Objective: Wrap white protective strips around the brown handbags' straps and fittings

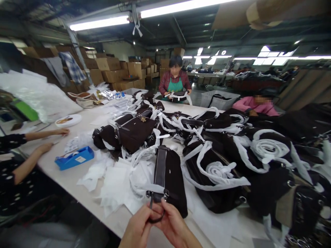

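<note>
At the table's near edge, a dark handbag [172,175] lies on white tissue, its glossy strip running lengthwise. A thin black strap [158,219] loops down from the metal buckles at its near end. My left hand [141,220] pinches this strap from the left. From the right, my right hand [172,220] has its fingers closed at the same strap, thumb close to the buckle. The two hands almost touch. White wrapping [152,188] covers a handle across the bag's near end. My fingers partly hide the strap.
Several dark bags with white-wrapped handles [216,175] crowd the right and middle. Left are a blue tape dispenser [74,158], tissue sheets [116,186] and a co-worker's hands [46,147]. Another co-worker [176,82] holds a bag across the table. A grey bin [219,100] stands behind.
</note>
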Demonstrator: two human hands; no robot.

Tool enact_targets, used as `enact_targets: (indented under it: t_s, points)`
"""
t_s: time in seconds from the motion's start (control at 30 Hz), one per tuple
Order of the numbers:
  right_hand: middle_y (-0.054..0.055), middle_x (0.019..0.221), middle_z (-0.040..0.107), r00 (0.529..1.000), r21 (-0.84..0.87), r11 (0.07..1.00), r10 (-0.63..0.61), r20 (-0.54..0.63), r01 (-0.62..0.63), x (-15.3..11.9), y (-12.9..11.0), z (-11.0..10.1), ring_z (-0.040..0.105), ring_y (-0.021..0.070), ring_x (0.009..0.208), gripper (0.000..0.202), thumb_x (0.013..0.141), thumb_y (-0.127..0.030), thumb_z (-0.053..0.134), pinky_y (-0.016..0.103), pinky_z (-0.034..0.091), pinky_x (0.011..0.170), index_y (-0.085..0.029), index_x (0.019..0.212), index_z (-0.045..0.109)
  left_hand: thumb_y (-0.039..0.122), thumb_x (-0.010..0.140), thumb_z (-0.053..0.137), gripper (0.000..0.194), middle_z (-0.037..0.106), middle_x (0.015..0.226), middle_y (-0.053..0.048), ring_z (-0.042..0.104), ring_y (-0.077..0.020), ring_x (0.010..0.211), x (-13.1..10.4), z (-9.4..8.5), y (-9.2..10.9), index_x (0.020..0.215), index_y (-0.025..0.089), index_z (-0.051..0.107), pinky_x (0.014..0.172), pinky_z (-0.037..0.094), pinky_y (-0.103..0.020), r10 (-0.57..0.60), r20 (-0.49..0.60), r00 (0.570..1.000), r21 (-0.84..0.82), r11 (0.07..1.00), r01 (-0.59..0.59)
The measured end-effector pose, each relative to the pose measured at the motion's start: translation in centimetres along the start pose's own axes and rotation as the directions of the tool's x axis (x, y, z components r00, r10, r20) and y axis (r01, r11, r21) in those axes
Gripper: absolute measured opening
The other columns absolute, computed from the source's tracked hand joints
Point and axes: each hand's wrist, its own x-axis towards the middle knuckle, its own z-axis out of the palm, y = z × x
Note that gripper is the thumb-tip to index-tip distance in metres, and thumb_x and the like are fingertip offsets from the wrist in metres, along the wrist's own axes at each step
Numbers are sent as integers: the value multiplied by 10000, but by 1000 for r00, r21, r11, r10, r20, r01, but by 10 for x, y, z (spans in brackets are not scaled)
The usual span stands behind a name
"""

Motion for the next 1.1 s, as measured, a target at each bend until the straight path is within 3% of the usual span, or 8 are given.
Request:
enact_targets:
  t_s: [0.17, 0.33, 0.53, 0.7, 0.83, 0.93, 1.0, 1.1]
  points:
    - [30, 667, 689, 967, -52, 994, -107, -232, 98, 13, 19, 1, 619, 132, 566, 468, 522, -416, 876, 237, 471, 539, -129, 814, 651, 112, 716, 554, 71, 577, 700, 21, 511, -121, 633, -2, -8, 7, 737, 179, 562, 582, 384, -210, -186, 198, 962, -121, 970, 212]
    - [-65, 525, 538, 936, -190, 981, -101, -338, 38, 9, 17, -2, 469, 52, 431, 482, 484, -446, 877, 195, 427, 461, -131, 768, 647, 144, 853, 393, 362, 638, 1182, -67, 540, -213, 1122, 59, -28, 11, 1126, 216, 619, 1015, 355, -348, 70, 24, 997, -26, 997, -70]
    - [-17, 529, 598, 921, -449, 894, -184, -344, 11, 4, 27, -15, 541, 94, 450, 477, 506, -520, 829, 222, 423, 496, -135, 687, 615, 100, 763, 481, 417, 552, 1343, -61, 329, -312, 1356, 154, -3, -43, 1120, 247, 637, 1117, 168, -556, 233, 435, 870, 35, 961, -275]
    - [-34, 516, 599, 915, -478, 877, -150, -376, -53, -15, 54, -42, 537, 100, 436, 512, 475, -552, 826, 230, 408, 492, -182, 638, 513, 65, 743, 448, 458, 533, 1346, -133, 354, -305, 1346, 158, 14, -66, 1156, 188, 604, 1123, 145, -559, 229, 456, 860, 51, 958, -283]
    - [-26, 539, 612, 939, -438, 899, -144, -313, -8, -20, 51, -40, 536, 95, 442, 556, 479, -598, 815, 231, 418, 491, -175, 695, 526, 109, 780, 432, 432, 531, 1326, -134, 411, -267, 1292, 147, -1, -41, 1177, 183, 585, 1114, 217, -484, 230, 317, 920, 95, 957, -273]
    - [-14, 557, 623, 961, -385, 923, -94, -259, -14, -18, 46, -33, 550, 99, 443, 578, 484, -615, 812, 231, 427, 489, -171, 713, 521, 217, 847, 384, 269, 646, 1000, -116, 573, -238, 991, 117, -20, -15, 945, 172, 630, 939, 404, -403, 54, -18, 998, 162, 986, -51]
    - [-9, 572, 633, 972, -361, 932, -55, -227, -31, -18, 47, -32, 564, 105, 441, 573, 508, -621, 801, 236, 438, 494, -173, 725, 518, 342, 857, 417, 268, 634, 731, -61, 597, -215, 748, 85, -28, -9, 749, 183, 604, 759, 458, -353, -239, 39, 970, 84, 968, 236]
    - [-2, 580, 650, 986, -356, 933, -16, -168, -46, -21, 54, -38, 596, 123, 452, 561, 544, -631, 781, 222, 427, 487, -178, 742, 517, 589, 846, 411, 477, 663, 663, -73, 620, -212, 604, 41, -23, -18, 779, 167, 622, 600, 448, -317, -537, 493, 684, -182, 705, 685]
